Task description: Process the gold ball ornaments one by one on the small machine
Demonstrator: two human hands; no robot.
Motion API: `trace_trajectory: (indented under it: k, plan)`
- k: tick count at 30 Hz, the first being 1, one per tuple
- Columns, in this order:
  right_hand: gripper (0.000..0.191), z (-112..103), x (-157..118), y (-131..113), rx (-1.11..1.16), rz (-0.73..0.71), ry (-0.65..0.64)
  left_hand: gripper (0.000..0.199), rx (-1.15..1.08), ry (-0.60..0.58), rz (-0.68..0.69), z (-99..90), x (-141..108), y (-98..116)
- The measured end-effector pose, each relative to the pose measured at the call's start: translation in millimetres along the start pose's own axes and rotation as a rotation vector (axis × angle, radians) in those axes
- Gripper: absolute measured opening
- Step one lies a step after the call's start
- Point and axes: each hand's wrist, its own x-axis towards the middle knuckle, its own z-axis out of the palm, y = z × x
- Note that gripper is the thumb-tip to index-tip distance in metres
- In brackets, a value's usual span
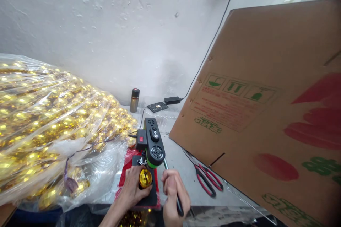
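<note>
I watch through one camera on the person's head, facing forward and down: the wall (106,35) stands across the top, the worktop (183,170) lies lower, the hands (131,184) close, near the bottom edge.

Ball (145,178) glossy, prob. plastic; box (266,49) matt cardbd.

The left hand (131,187), right hand (173,192) and left forearm (115,214) are bare.

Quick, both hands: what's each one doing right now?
Left hand: holding a faceted gold ball between thumb and fingers.
Right hand: closed around the black lever handle.
</note>
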Motion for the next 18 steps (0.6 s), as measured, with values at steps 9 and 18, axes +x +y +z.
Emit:
trace_trajectory:
  k: [9, 18]
  plan:
    - [0.030, -8, 14, -16, -0.006, 0.020, -0.071, 0.054, 0.262, 0.164, 0.346, 36.8, -91, -79]
    - [0.031, -4, 3, -5, 0.031, 0.011, -0.053, 0.040, 0.259, 0.286, -0.074, -30.4, 14, -33]
